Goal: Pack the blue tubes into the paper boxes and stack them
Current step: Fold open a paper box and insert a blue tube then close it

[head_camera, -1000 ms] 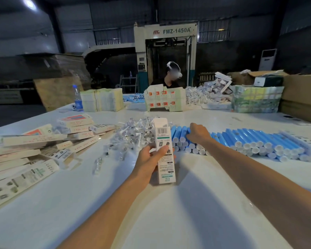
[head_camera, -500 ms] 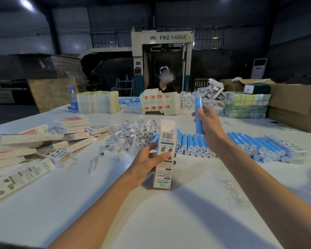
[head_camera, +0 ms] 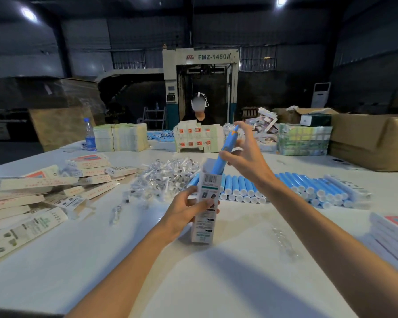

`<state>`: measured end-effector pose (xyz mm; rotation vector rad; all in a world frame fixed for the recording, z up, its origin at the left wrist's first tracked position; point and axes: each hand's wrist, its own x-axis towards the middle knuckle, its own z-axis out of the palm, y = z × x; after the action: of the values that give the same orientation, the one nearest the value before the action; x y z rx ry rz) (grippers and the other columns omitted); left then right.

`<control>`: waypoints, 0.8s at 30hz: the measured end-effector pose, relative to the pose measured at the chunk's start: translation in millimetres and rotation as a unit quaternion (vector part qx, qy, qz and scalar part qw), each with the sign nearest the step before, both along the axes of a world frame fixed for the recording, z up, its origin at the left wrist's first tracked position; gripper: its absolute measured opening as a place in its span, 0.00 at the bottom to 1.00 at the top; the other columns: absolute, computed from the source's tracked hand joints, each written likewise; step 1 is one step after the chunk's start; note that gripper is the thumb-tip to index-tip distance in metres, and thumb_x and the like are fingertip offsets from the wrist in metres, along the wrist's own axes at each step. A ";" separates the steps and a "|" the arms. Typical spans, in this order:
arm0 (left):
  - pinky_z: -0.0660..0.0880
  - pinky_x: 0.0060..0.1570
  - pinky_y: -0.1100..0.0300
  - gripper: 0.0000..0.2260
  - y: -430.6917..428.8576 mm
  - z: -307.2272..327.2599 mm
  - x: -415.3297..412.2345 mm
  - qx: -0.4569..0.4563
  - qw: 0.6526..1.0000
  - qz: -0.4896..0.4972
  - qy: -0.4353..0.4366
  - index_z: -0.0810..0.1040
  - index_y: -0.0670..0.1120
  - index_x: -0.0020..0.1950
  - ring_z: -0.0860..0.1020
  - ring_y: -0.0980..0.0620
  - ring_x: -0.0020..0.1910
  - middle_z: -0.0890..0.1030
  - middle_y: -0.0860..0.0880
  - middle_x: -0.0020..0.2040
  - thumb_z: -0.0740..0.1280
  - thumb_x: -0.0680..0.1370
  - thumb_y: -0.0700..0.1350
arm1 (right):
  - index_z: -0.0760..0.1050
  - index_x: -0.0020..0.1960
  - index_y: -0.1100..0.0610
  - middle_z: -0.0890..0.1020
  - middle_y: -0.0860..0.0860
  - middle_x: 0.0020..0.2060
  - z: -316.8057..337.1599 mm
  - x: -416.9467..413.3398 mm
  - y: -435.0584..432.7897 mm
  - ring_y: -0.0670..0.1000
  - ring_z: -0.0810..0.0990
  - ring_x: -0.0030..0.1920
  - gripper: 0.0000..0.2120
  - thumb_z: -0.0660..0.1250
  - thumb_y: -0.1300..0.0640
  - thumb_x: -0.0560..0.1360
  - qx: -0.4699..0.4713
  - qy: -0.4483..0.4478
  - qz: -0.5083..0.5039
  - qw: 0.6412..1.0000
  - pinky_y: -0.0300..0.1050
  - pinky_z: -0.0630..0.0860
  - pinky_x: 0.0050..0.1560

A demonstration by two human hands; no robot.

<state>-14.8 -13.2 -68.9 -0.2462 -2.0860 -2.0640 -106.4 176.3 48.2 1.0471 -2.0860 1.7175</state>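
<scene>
L hand (head_camera: pixel 189 208) fingers curled round paper box (head_camera: pixel 204 228), R hand (head_camera: pixel 245 158) pinching 1 blue tube (head_camera: pixel 226 148), its lower end inside box top, row of tubes (head_camera: pixel 292 185) behind on table (head_camera: pixel 216 283)

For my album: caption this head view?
Right hand holds a blue tube partway in the paper box gripped by the left hand.

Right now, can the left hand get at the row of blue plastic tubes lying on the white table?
Probably not yet: the left hand grips the white paper box, which stands between it and the row of blue plastic tubes. Otherwise nothing blocks it.
</scene>
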 end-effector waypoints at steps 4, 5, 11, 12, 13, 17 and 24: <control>0.79 0.64 0.35 0.23 1.5 2.6 1.1 -0.026 1.000 0.007 0.003 0.77 0.51 0.68 0.87 0.39 0.58 0.87 0.43 0.60 0.80 0.77 0.54 | 0.62 0.67 0.38 0.79 0.44 0.51 1.0 -0.9 -8.4 0.47 0.83 0.48 0.30 0.75 0.57 0.76 0.153 0.055 -0.003 0.987 0.34 0.79 0.37; 0.79 0.64 0.34 0.24 0.3 2.5 1.7 -0.024 1.000 0.009 0.000 0.76 0.50 0.69 0.87 0.39 0.58 0.87 0.43 0.60 0.79 0.77 0.53 | 0.63 0.68 0.41 0.78 0.44 0.51 -4.5 0.0 -12.0 0.46 0.82 0.48 0.29 0.75 0.56 0.76 0.166 0.067 -0.012 0.984 0.34 0.78 0.38; 0.81 0.62 0.37 0.19 -19.8 13.6 7.9 -0.053 0.997 0.047 -0.033 0.74 0.46 0.71 0.88 0.39 0.55 0.88 0.42 0.57 0.74 0.82 0.46 | 0.74 0.71 0.51 0.79 0.48 0.60 -51.4 -4.5 -28.3 0.44 0.80 0.53 0.15 0.62 0.50 0.86 0.148 0.091 -0.055 0.983 0.39 0.80 0.49; 0.82 0.61 0.38 0.19 -27.5 15.1 10.5 -0.068 0.996 0.052 -0.035 0.74 0.47 0.71 0.88 0.40 0.55 0.88 0.43 0.57 0.74 0.82 0.46 | 0.74 0.72 0.49 0.78 0.46 0.61 -58.5 -5.5 -32.0 0.41 0.79 0.54 0.15 0.61 0.50 0.86 0.129 0.084 -0.047 0.987 0.34 0.78 0.48; 0.82 0.61 0.39 0.18 -35.3 16.8 13.4 -0.080 0.995 0.055 -0.033 0.74 0.47 0.70 0.88 0.40 0.55 0.88 0.43 0.57 0.73 0.82 0.46 | 0.73 0.72 0.48 0.78 0.45 0.61 -64.5 -7.2 -34.0 0.39 0.78 0.55 0.15 0.60 0.49 0.86 0.107 0.077 -0.042 0.990 0.31 0.76 0.47; 0.83 0.58 0.38 0.17 -78.7 9.3 29.5 -0.067 0.989 0.130 -0.019 0.75 0.47 0.70 0.88 0.40 0.54 0.88 0.45 0.57 0.72 0.83 0.45 | 0.74 0.70 0.50 0.78 0.48 0.58 -87.0 -19.3 -59.5 0.45 0.78 0.53 0.14 0.59 0.57 0.86 0.088 0.077 -0.053 0.992 0.41 0.76 0.49; 0.81 0.61 0.34 0.13 -116.3 -10.8 41.3 0.018 0.968 0.250 0.006 0.76 0.44 0.68 0.87 0.38 0.55 0.88 0.43 0.57 0.70 0.84 0.45 | 0.72 0.75 0.55 0.73 0.53 0.71 -117.9 -40.4 -136.9 0.55 0.69 0.72 0.29 0.60 0.74 0.77 0.330 0.218 -0.033 0.918 0.54 0.74 0.66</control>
<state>26.5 -129.5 -79.7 0.2513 -1.8542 -1.7817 -146.8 39.4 -69.7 1.3475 -2.3749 0.6305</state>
